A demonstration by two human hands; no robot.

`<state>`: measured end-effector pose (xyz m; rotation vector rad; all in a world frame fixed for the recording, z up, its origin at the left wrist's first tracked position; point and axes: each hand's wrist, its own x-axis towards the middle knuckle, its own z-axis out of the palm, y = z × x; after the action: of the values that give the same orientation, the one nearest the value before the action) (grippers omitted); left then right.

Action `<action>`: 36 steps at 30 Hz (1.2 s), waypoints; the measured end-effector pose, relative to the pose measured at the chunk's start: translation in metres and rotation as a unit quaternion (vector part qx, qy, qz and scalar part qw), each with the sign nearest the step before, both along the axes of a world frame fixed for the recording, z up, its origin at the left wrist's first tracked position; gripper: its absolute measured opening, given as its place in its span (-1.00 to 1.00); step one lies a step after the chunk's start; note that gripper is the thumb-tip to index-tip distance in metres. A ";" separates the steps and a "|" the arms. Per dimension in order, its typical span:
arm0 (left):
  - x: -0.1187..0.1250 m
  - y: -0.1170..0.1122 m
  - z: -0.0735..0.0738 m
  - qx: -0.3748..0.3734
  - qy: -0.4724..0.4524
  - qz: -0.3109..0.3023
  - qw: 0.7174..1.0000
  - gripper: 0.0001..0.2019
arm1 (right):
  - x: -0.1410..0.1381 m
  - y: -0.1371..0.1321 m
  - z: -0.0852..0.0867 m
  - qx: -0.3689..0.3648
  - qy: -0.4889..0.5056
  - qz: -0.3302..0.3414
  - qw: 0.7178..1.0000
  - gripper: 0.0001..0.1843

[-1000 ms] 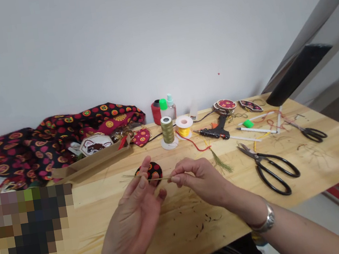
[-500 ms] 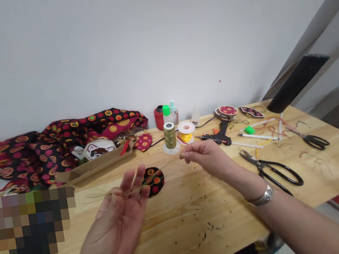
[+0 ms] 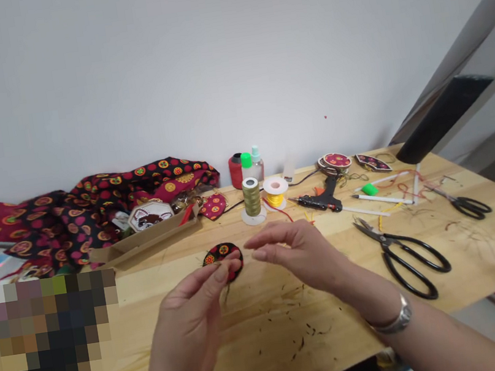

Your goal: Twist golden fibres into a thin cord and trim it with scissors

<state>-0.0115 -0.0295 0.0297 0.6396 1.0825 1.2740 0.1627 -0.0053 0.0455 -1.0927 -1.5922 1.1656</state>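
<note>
My left hand (image 3: 192, 311) is closed in a pinch, with short ends of fine green thread (image 3: 228, 291) sticking out by its fingertips. Behind those fingertips lies a round black patterned fabric piece (image 3: 224, 250), partly covered by the hand. Just to the right is my right hand (image 3: 297, 252), its fingers stretched out and the thumb slightly apart; no thread shows in it. A silver bracelet is on that wrist. Beyond both hands stand a spool of olive-green thread (image 3: 252, 198) and a spool of yellow cord (image 3: 276, 197).
A black glue gun (image 3: 326, 196) and large black-handled scissors (image 3: 394, 250) lie right of my hands. Smaller scissors (image 3: 467, 206) are farther right. An open cardboard box (image 3: 148, 242) and bunched patterned cloth (image 3: 136, 189) occupy the back left. Dark scraps are scattered in front.
My left hand has turned from palm-up to a pinch and moved right. The right hand has come off the stretched thread and opened its fingers. The threads are now bunched at the left fingertips.
</note>
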 end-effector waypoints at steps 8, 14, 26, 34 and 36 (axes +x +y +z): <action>0.010 -0.006 -0.011 0.016 0.086 -0.054 0.995 -0.87 | -0.014 -0.013 -0.001 0.017 -0.022 -0.009 1.000 -0.84; 0.011 -0.008 -0.014 0.032 0.124 -0.074 0.989 -0.86 | -0.017 -0.016 -0.005 0.051 -0.040 -0.040 0.997 -0.94; 0.012 -0.010 -0.010 0.070 0.141 -0.130 0.979 -0.86 | -0.016 -0.013 -0.001 -0.114 0.135 0.012 0.984 -0.86; 0.013 -0.011 -0.010 0.078 0.103 -0.146 0.981 -0.90 | -0.015 -0.015 -0.003 -0.103 0.153 0.003 0.983 -0.77; 0.013 -0.010 -0.009 0.075 0.085 -0.131 0.985 -0.91 | -0.014 -0.013 -0.002 -0.080 0.147 -0.012 0.986 -0.76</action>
<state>0.0011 -0.0394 0.0210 0.9869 1.0081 1.0934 0.1483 -0.0184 0.0430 -0.9840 -1.2723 1.3880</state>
